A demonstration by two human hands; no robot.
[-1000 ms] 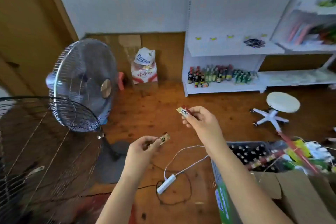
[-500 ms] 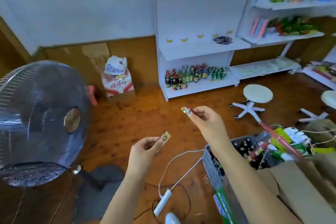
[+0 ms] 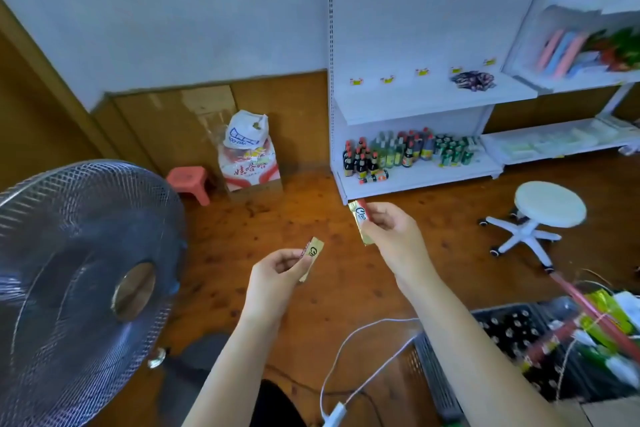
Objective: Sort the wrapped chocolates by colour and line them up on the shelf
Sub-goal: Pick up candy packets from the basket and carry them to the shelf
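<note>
Hands up over the wooden floor point(image 3: 332, 288), one chocolate in each. The left hand point(image 3: 273, 274) sits lower and nearer, its fingers point(image 3: 287, 258) curled and pinching a gold-wrapped chocolate point(image 3: 312, 257) by its lower half, the printed end poking up and tilted to the right. The right hand point(image 3: 391, 232) is higher and further out, fingers point(image 3: 379, 218) clamped round a second gold-wrapped chocolate point(image 3: 360, 218), with a sliver of red wrapper showing just behind its top edge. The two bars are apart, not touching.

Beyond them stands the white shelf unit point(image 3: 433, 107). Its upper shelf carries a small dark heap of wrapped pieces point(image 3: 472, 80) near the right end, with a row of little yellow price tags point(image 3: 388, 80) along the back. The bottom shelf is packed with bottles point(image 3: 398, 152). A white stool point(image 3: 547, 211) stands to the right, a fan point(image 3: 83, 284) fills the left, and a pink stool point(image 3: 190, 180) and a printed carton point(image 3: 249, 166) sit against the wall. A white cable point(image 3: 360, 354) loops across the floor below the arms, and a dark crate point(image 3: 519, 340) shows at lower right.
</note>
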